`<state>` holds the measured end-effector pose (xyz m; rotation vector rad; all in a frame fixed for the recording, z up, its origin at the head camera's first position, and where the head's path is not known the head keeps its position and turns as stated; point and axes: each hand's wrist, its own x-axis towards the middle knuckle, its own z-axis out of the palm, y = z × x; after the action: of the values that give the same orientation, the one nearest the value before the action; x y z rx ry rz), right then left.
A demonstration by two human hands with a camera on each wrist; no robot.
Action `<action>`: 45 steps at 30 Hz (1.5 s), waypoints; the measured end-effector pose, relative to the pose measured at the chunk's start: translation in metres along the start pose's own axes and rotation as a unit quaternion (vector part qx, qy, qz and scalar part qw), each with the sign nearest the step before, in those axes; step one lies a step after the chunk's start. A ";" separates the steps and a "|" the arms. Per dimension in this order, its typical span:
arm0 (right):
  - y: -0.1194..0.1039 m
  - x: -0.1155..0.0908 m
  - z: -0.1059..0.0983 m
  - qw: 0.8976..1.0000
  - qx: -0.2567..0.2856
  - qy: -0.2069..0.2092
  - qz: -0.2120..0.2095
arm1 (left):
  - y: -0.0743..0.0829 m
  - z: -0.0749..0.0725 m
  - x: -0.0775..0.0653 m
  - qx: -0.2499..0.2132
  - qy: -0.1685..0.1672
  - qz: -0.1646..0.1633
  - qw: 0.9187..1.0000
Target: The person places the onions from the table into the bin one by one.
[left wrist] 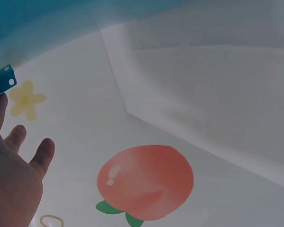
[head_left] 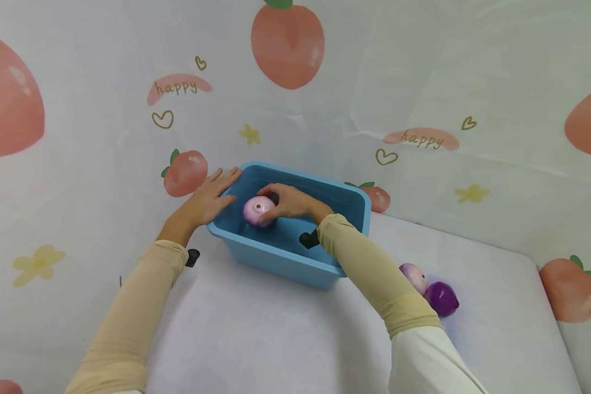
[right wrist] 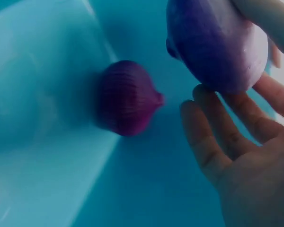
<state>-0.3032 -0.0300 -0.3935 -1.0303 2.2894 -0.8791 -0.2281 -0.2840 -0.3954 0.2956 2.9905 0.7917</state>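
Note:
A blue plastic bin [head_left: 280, 261] stands on the white surface. Inside it, my right hand [head_left: 294, 201] grips a pale purple onion [head_left: 257, 212] between thumb and fingers. The right wrist view shows this onion [right wrist: 213, 42] held above the bin's floor, with the right hand [right wrist: 255, 142] around its side. A dark purple onion [right wrist: 128, 98] lies in the bin below it; in the head view I cannot make it out. My left hand [head_left: 208, 201] rests on the bin's left rim with its fingers extended; the left wrist view catches the left hand [left wrist: 14, 175] at its edge.
To the right of the bin, partly behind the right sleeve, a pale onion [head_left: 413, 277] and a dark purple onion [head_left: 442, 299] lie together on the white surface [head_left: 271, 334]. A fruit-printed white sheet [head_left: 315, 115] rises close behind the bin.

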 end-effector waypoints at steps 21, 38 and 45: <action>0.001 0.004 0.028 0.996 -0.026 -0.085 0.009 | 0.002 0.001 -0.003 -0.008 0.001 -0.008 1.000; -0.003 -0.003 0.004 0.998 0.013 -0.069 -0.002 | 0.002 0.003 0.000 -0.012 0.008 0.002 1.000; -0.016 -0.018 -0.023 0.998 0.050 -0.024 -0.021 | 0.002 -0.001 -0.003 -0.007 0.009 0.002 1.000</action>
<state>-0.2994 -0.0156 -0.3633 -1.0469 2.1686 -0.9663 -0.2247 -0.2837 -0.3934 0.2960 2.9994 0.8208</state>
